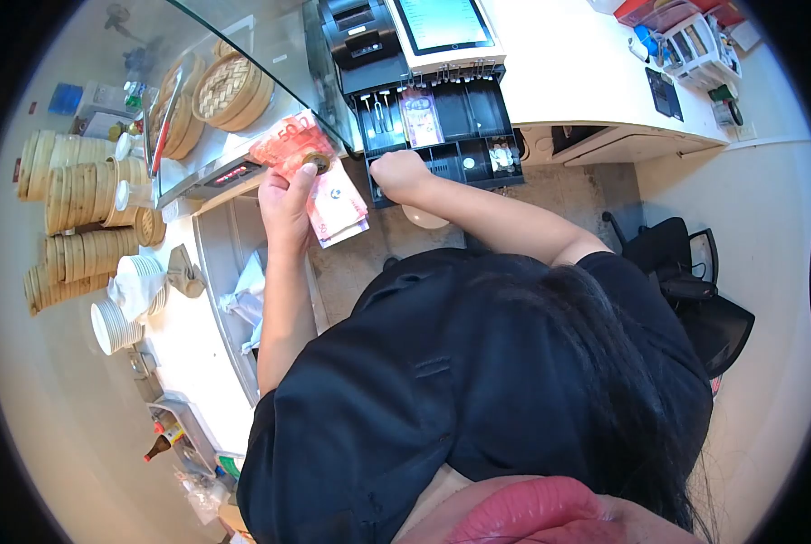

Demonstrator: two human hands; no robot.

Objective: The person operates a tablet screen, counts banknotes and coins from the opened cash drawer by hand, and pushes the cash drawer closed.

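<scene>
My left hand (284,205) is closed on several red and pale banknotes (337,201), with the thumb pressing on top. A round, dark gold coin (316,163) lies on the notes at the thumb tip. Over the front left of the open cash drawer (476,102), my right hand (400,176) is curled in; whatever its fingers hold, if anything, is hidden. The drawer has black compartments. A purple-and-white banknote (419,116) lies in one, and coins (502,156) sit in the front right one.
Behind the drawer stand a lit tablet (443,23) and a black printer (362,41). Bamboo steamers (233,89) sit behind glass at the left. Stacked steamers (84,195) and white plates (113,326) are farther left. A black chair (686,272) stands at the right.
</scene>
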